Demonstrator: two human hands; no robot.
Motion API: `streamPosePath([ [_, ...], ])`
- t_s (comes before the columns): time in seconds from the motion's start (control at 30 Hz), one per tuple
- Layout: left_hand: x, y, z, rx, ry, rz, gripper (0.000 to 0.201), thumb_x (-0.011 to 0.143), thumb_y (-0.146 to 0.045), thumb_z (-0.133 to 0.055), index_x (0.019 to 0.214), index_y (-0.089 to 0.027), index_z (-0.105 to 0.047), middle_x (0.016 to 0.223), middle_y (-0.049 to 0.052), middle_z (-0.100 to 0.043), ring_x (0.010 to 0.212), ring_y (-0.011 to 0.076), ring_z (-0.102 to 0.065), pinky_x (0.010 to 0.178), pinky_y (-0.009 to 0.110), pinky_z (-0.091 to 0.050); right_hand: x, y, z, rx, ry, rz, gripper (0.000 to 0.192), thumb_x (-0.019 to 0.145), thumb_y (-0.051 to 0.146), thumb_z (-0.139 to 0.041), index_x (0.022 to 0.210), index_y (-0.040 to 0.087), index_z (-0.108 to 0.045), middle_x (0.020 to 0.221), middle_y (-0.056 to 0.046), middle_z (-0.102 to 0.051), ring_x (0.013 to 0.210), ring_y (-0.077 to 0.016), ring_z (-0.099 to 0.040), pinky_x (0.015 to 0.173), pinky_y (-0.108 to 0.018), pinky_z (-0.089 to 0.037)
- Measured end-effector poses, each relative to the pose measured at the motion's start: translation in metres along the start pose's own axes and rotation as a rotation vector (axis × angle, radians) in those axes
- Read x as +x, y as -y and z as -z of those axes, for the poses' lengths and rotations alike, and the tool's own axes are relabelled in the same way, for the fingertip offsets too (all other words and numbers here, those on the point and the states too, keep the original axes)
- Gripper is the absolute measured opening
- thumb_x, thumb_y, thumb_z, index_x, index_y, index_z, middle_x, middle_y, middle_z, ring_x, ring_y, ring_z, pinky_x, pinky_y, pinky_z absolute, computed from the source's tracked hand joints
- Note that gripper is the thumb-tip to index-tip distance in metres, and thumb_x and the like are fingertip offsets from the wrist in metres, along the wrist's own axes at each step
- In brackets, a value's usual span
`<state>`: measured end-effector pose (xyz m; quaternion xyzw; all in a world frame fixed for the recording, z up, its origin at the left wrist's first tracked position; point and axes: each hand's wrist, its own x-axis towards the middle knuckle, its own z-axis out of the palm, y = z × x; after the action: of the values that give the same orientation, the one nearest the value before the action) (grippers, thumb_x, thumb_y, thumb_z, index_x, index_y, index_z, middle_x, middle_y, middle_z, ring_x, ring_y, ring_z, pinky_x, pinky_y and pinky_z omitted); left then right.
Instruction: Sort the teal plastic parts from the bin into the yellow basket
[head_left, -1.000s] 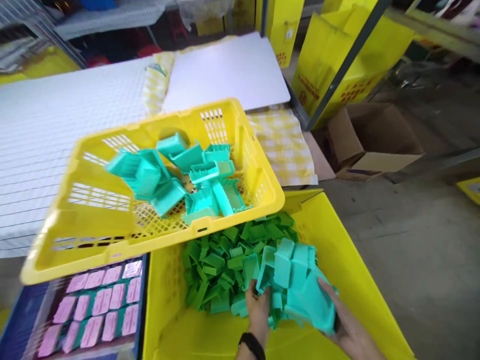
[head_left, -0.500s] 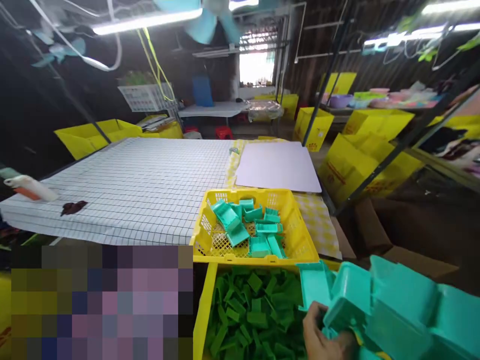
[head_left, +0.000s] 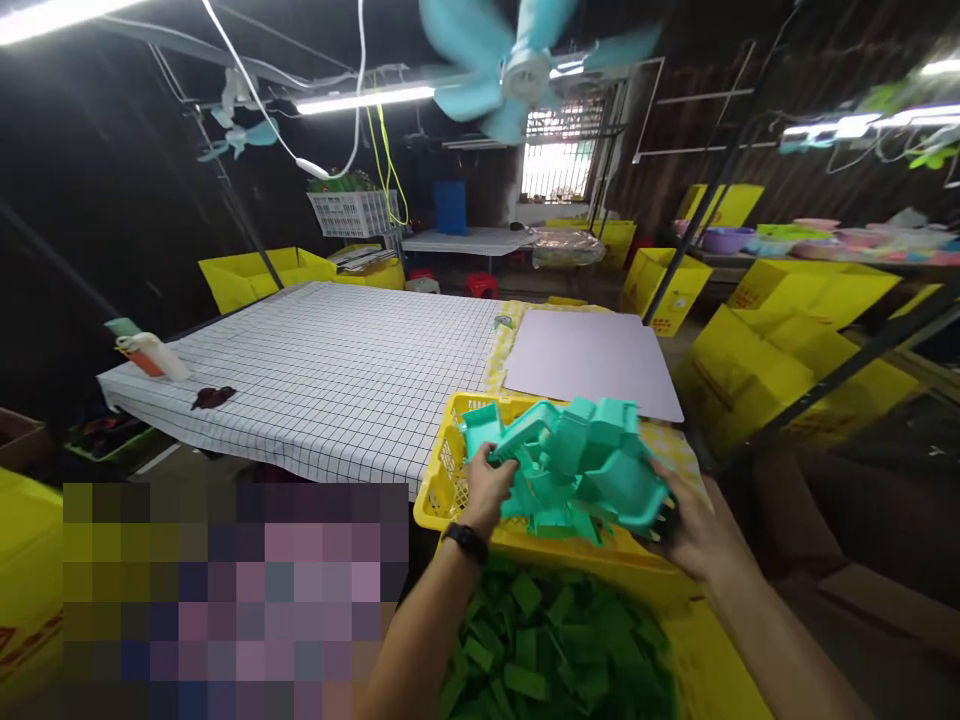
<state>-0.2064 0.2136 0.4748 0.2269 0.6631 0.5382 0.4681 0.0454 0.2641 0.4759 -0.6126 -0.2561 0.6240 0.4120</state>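
Both hands, left hand [head_left: 486,487] and right hand [head_left: 694,528], clasp teal plastic pieces [head_left: 574,468] between them.

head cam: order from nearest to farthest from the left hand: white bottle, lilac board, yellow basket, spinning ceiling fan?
1. yellow basket, right under the left hand.
2. lilac board, on the table just beyond the basket, to the right.
3. white bottle, at the table's far left corner.
4. ceiling fan, overhead, farther back.
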Motion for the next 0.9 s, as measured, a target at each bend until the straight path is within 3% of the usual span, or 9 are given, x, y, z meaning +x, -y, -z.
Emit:
streamPosePath([
  [0.07,0.018,0.000,0.028,0.117,-0.004,0.006,0.023,0.098,-0.034,-0.071,0.111,-0.015,-0.065,0.081,-0.003,-0.064,0.059,0.0094,-0.057,0.055,0.023,-0.050,0.009,-0.010,-0.012,0.010,-0.049,-0.039,0.040,0.076,0.042,-0.080,0.109,0.027,-0.065,0.099,-0.009,-0.076,0.072,-0.0279,-0.073,0.065,-0.050,-0.064],
  [0.17,0.032,0.003,0.062,0.245,-0.044,-0.038,0.033,0.092,-0.034,-0.078,0.116,-0.015,-0.067,0.075,-0.003,-0.066,0.056,0.0111,-0.059,0.056,0.025,-0.051,0.007,-0.028,-0.004,0.032,-0.089,0.001,0.048,0.064,0.031,-0.083,0.108,0.029,-0.064,0.120,-0.008,-0.073,0.077,-0.0243,-0.073,0.065,-0.045,-0.065],
  [0.27,0.027,0.011,0.085,0.317,-0.131,-0.142,0.045,0.078,-0.034,-0.086,0.115,-0.015,-0.067,0.066,-0.004,-0.064,0.059,0.0167,-0.064,0.057,0.026,-0.049,-0.012,-0.046,0.027,0.056,-0.126,0.074,0.047,0.057,0.032,-0.086,0.100,0.029,-0.067,0.122,-0.003,-0.073,0.094,-0.0227,-0.074,0.070,-0.032,-0.065],
  [0.4,-0.014,0.045,0.093,0.361,-0.196,-0.288,0.046,0.084,-0.054,-0.070,0.114,-0.019,-0.065,0.088,0.004,-0.073,0.086,0.0228,-0.072,0.075,0.031,-0.056,-0.044,-0.084,0.086,0.024,-0.204,0.042,0.045,0.055,0.038,-0.089,0.096,0.028,-0.072,0.101,-0.003,-0.078,0.100,-0.0235,-0.074,0.071,-0.024,-0.062],
  [0.5,-0.052,0.091,0.081,0.425,-0.075,-0.275,0.046,0.086,-0.062,-0.064,0.109,-0.022,-0.066,0.096,0.005,-0.074,0.092,0.0224,-0.071,0.084,0.032,-0.056,-0.054,-0.129,0.131,-0.056,-0.243,-0.124,0.035,0.063,0.034,-0.087,0.094,0.023,-0.077,0.097,-0.006,-0.080,0.094,-0.0248,-0.075,0.066,-0.025,-0.061],
  [0.63,-0.071,0.180,0.051,0.566,0.220,-0.038,0.031,0.084,-0.049,-0.077,0.095,-0.021,-0.072,0.081,0.002,-0.072,0.072,0.0182,-0.068,0.069,0.030,-0.055,-0.037,-0.207,0.177,-0.180,-0.333,-0.381,0.010,0.080,0.021,-0.081,0.089,0.019,-0.076,0.093,-0.007,-0.078,0.084,-0.0210,-0.074,0.066,-0.027,-0.059],
  [0.73,-0.056,0.257,0.028,0.691,0.330,0.180,0.022,0.094,-0.038,-0.075,0.095,-0.016,-0.070,0.088,0.002,-0.072,0.072,0.0149,-0.066,0.073,0.032,-0.059,-0.008,-0.270,0.198,-0.255,-0.352,-0.511,0.012,0.094,0.024,-0.074,0.104,0.016,-0.072,0.108,-0.005,-0.075,0.092,-0.0183,-0.072,0.080,-0.035,-0.062],
  [0.9,-0.007,0.367,0.001,0.815,0.365,0.402,0.024,0.102,-0.036,-0.068,0.117,-0.018,-0.069,0.121,0.008,-0.071,0.105,0.0217,-0.070,0.093,0.042,-0.062,0.047,-0.371,0.208,-0.247,-0.300,-0.640,0.028,0.099,0.033,-0.071,0.122,0.018,-0.068,0.126,-0.008,-0.070,0.106,-0.0222,-0.070,0.090,-0.043,-0.062],
])
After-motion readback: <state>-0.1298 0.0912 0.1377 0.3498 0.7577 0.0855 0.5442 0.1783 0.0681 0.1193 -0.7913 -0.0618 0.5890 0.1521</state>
